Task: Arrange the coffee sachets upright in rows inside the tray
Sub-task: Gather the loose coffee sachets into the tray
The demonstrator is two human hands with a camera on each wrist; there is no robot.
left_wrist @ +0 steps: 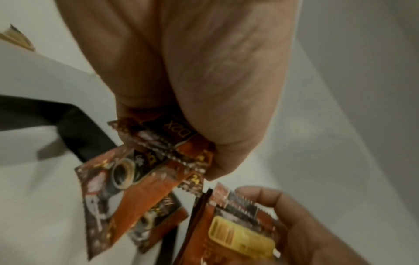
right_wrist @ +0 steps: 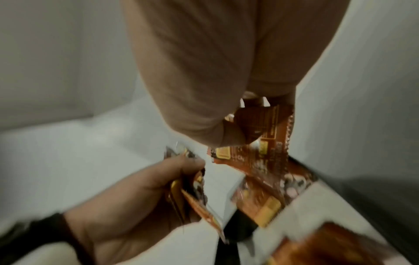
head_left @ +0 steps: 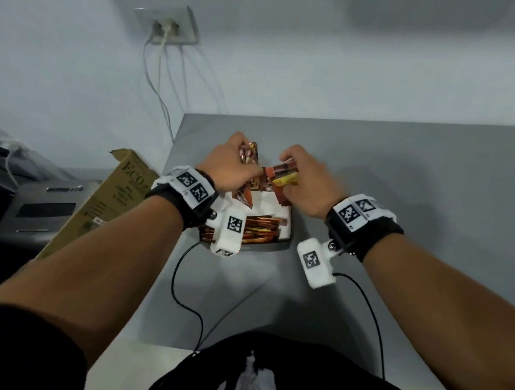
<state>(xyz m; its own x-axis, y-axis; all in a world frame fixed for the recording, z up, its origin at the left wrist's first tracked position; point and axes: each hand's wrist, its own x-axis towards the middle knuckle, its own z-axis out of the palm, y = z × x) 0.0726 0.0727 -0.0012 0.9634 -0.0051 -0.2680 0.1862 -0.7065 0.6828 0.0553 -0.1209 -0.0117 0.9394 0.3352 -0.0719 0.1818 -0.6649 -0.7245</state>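
Observation:
Both hands hover over the far end of a white tray (head_left: 288, 227) on the grey table. My left hand (head_left: 237, 159) grips a bundle of orange-brown coffee sachets (head_left: 249, 155), which hang down from the fist in the left wrist view (left_wrist: 127, 181). My right hand (head_left: 293, 174) grips another bundle of sachets (head_left: 283, 176) with yellow labels (left_wrist: 238, 231), tilted toward the left hand. The two bundles nearly touch. More sachets (head_left: 260, 229) lie flat in the tray's near part. The right wrist view shows sachets (right_wrist: 269, 199) in the tray beside a white divider (right_wrist: 229, 181).
A brown cardboard box (head_left: 108, 197) leans at the table's left edge, with a grey machine (head_left: 44, 209) beyond it. A wall socket (head_left: 167, 26) with hanging cables is behind. Black wrist-camera cables (head_left: 183, 296) trail over the near table. Bare grey table (head_left: 402, 179) extends right.

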